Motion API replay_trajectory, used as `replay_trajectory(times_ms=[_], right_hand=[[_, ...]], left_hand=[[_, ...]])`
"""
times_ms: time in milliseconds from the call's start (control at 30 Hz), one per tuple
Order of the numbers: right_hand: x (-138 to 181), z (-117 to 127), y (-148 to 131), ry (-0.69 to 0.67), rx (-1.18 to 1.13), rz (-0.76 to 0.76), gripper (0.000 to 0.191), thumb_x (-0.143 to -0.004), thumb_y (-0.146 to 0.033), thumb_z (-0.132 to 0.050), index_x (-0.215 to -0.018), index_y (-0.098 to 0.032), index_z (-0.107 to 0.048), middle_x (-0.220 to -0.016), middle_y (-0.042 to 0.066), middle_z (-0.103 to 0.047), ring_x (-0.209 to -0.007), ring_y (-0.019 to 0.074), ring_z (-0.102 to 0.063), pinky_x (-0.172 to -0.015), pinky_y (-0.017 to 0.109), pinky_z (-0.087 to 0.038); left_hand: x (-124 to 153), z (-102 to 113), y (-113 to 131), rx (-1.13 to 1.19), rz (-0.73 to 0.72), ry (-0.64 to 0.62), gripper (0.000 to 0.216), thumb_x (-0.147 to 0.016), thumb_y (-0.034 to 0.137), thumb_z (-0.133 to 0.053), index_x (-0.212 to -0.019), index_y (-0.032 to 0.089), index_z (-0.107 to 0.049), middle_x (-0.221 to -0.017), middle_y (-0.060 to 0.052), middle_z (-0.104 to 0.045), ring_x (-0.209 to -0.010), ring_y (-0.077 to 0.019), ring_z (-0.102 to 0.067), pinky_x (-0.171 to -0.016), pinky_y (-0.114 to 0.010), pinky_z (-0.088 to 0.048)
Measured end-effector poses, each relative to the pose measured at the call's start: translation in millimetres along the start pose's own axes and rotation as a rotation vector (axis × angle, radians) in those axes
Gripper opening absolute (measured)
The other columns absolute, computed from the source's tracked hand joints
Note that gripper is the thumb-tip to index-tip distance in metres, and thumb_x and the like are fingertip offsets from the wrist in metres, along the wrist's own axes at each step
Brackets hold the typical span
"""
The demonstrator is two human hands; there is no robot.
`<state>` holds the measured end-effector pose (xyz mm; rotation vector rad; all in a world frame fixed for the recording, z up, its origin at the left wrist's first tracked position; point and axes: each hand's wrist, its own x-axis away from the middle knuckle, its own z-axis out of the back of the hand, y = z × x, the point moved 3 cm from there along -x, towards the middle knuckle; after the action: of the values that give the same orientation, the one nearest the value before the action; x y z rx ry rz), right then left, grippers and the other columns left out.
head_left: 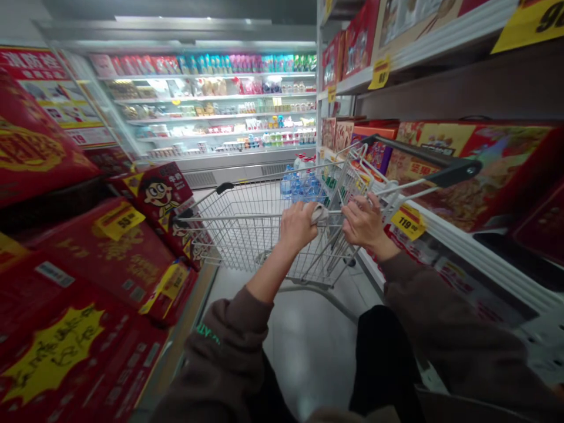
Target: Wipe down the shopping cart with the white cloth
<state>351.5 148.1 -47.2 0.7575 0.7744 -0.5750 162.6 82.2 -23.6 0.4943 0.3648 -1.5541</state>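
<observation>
A wire shopping cart (238, 220) stands sideways in the aisle before me, its dark handle bar (414, 151) at the right. My left hand (298, 226) is closed at the cart's near top rim, with a pale crumpled cloth (320, 214) showing beside its thumb. To the right, my right hand (365, 220) curls its fingers around the same rim, near the cart's handle end. Both palms are hidden, so the exact grip is partly out of sight.
Red gift boxes (110, 247) are stacked close on the left. A shelf (493, 264) with boxed goods and yellow price tags runs along the right. Bottled water packs (302, 185) stand on the floor beyond the cart, before a lit refrigerated display (220, 155).
</observation>
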Motion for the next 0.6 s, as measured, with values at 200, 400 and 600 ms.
replay_trajectory(times_ms=[200, 400, 600], right_hand=[[6.4, -10.2, 17.0, 0.025, -0.117, 0.036, 0.021, -0.085, -0.036, -0.047, -0.087, -0.024, -0.064, -0.082, 0.006, -0.062, -0.103, 0.0275, -0.052, -0.114, 0.053, -0.026], [16.6, -27.4, 41.7, 0.079, -0.219, -0.041, 0.033, -0.089, -0.045, -0.041, -0.081, -0.024, -0.066, -0.077, 0.006, -0.062, -0.099, 0.0274, -0.052, -0.110, 0.056, -0.024], [18.3, -20.0, 54.8, 0.100, -0.223, -0.030, 0.026, -0.083, -0.038, -0.041, -0.082, -0.023, -0.063, -0.077, 0.005, -0.061, -0.099, 0.0291, -0.056, -0.109, 0.059, -0.026]], left_hand=[[11.2, 11.6, -75.9, -0.059, 0.187, -0.087, 0.027, -0.094, 0.033, -0.059, -0.120, 0.026, -0.064, -0.106, -0.008, -0.067, -0.101, -0.0265, -0.065, -0.083, -0.035, -0.048], [4.0, 1.3, -39.9, -0.038, 0.135, -0.048, 0.029, -0.093, 0.030, -0.060, -0.121, 0.024, -0.063, -0.110, -0.009, -0.067, -0.106, -0.0271, -0.063, -0.085, -0.036, -0.048], [-13.3, -18.0, 61.5, 0.103, -0.065, 0.051, 0.042, -0.090, 0.023, -0.061, -0.131, 0.026, -0.061, -0.120, -0.009, -0.064, -0.112, -0.0274, -0.060, -0.096, -0.040, -0.045]])
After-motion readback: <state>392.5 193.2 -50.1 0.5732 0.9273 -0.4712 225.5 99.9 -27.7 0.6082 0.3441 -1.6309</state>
